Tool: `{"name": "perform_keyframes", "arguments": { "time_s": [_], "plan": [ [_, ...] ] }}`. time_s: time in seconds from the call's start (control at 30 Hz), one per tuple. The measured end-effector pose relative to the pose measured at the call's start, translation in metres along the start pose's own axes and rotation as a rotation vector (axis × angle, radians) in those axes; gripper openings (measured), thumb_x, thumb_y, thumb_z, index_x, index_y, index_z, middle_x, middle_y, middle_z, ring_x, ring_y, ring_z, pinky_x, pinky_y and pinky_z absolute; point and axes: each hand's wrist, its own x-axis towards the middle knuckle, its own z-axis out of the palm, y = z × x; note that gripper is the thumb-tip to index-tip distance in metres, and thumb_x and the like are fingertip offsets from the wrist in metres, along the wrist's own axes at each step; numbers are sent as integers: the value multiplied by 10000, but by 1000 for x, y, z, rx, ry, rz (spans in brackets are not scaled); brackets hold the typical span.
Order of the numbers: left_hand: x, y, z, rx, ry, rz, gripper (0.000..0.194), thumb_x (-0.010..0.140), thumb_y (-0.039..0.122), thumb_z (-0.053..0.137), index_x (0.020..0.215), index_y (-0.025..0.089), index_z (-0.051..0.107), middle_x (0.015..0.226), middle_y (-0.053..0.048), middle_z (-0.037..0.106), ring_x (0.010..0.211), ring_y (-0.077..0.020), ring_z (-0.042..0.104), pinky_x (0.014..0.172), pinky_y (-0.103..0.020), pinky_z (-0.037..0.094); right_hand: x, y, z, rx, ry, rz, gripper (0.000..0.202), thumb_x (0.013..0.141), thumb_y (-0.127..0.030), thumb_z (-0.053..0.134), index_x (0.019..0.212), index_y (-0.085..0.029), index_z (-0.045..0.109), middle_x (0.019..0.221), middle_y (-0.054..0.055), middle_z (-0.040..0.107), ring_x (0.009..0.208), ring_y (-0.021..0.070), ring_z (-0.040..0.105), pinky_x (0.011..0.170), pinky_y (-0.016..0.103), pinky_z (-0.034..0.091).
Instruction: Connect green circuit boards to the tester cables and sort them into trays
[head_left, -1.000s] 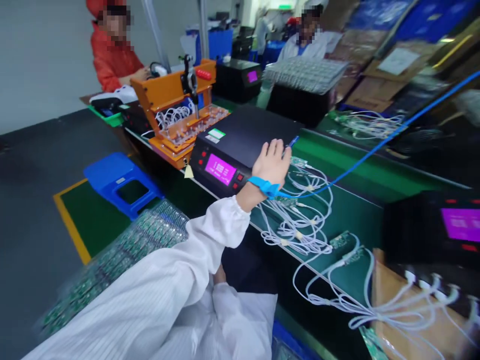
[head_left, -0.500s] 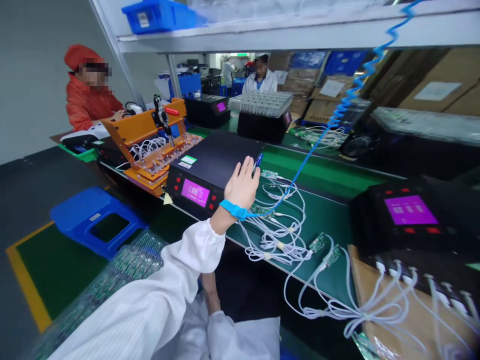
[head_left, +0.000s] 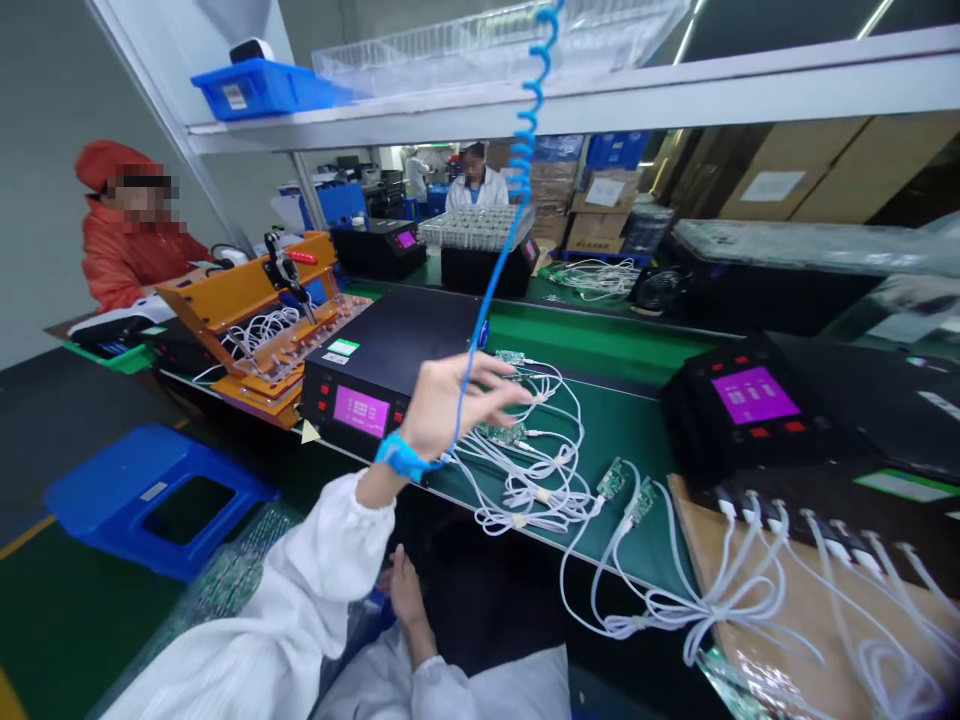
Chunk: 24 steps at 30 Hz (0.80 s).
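Observation:
My left hand, with a blue wristband and a coiled blue cord, is raised over the near side of the bench. Its fingers are apart, pointing right, with nothing seen in them. Behind it stands a black box with a lit purple screen. Bundled white cables and small green circuit boards lie to its right. Low by my lap, my right hand has its fingers spread and appears to hold nothing; it is left of the dark gap below the bench edge.
An orange fixture stands at the left, near a person in red. A blue stool is below. Another black device with plugged cables is at the right. A shelf crosses above; another person sits beyond.
My left hand has come back from the black box's top and turned, fingers now pointing right. More of my right hand shows. The view has shifted rightward and up.

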Motion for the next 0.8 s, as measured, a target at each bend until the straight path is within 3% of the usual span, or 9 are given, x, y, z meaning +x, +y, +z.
{"name": "perform_keyframes", "arguments": {
  "time_s": [0.07, 0.13, 0.2, 0.27, 0.4, 0.57, 0.67, 0.8],
  "plan": [
    [22, 9, -22, 110, 197, 39, 472, 683, 602, 868, 771, 169, 701, 545, 22, 625, 377, -97, 537, 397, -225, 435, 3, 4, 2, 57, -16, 19, 620, 1011, -661, 316, 1080, -176, 696, 771, 79, 695, 785, 283, 741, 710, 372, 563],
    [42, 12, -41, 111, 286, 56, 588, 771, 762, 695, 657, 189, 625, 413, 66, 393, 314, -63, 358, 339, -222, 258, 7, 10, 2, 119, -20, 33, 633, 1006, -658, 282, 1091, -158, 661, 797, 93, 695, 764, 276, 739, 723, 377, 563],
    [56, 9, -53, 14, 226, -35, 717, 856, 867, 416, 587, 212, 529, 405, 74, 228, 318, -65, 229, 348, -243, 161, 10, 17, 3, 161, -12, 25, 623, 998, -664, 284, 1073, -163, 646, 813, 92, 692, 754, 269, 736, 735, 375, 560],
    [63, -1, -56, -34, 160, -127, 710, 876, 859, 356, 546, 230, 374, 455, 77, 158, 369, -65, 151, 382, -251, 116, 14, 23, 4, 169, -2, 9, 609, 991, -672, 294, 1035, -178, 648, 802, 84, 687, 742, 267, 732, 730, 373, 556],
    [64, -27, -51, 234, 182, -49, 687, 817, 581, 710, 601, 222, 166, 554, 71, 166, 495, -62, 169, 472, -241, 144, 14, 23, 8, 127, -5, -7, 536, 986, -645, 352, 970, -198, 647, 760, 69, 672, 730, 263, 720, 704, 359, 539],
    [62, -44, -50, 471, 161, 78, 605, 844, 431, 678, 604, 208, 169, 577, 57, 186, 566, -80, 175, 536, -255, 165, 9, 12, 4, 25, -21, -3, 412, 1022, -495, 331, 891, -214, 602, 672, 32, 631, 659, 220, 672, 666, 311, 488],
    [59, -45, -51, 463, 178, 62, 556, 830, 363, 670, 604, 210, 186, 570, 58, 203, 567, -83, 191, 546, -259, 179, 7, 9, 0, -34, 16, 3, 309, 979, -406, 447, 736, -236, 532, 602, 6, 569, 643, 205, 619, 662, 293, 443],
    [55, -43, -51, 440, 146, 54, 475, 785, 251, 649, 595, 210, 215, 567, 57, 218, 562, -84, 210, 549, -261, 190, 6, 9, -2, -105, 53, -7, 314, 909, -290, 525, 603, -226, 490, 623, 3, 565, 688, 179, 572, 682, 276, 390]
  ]
}}
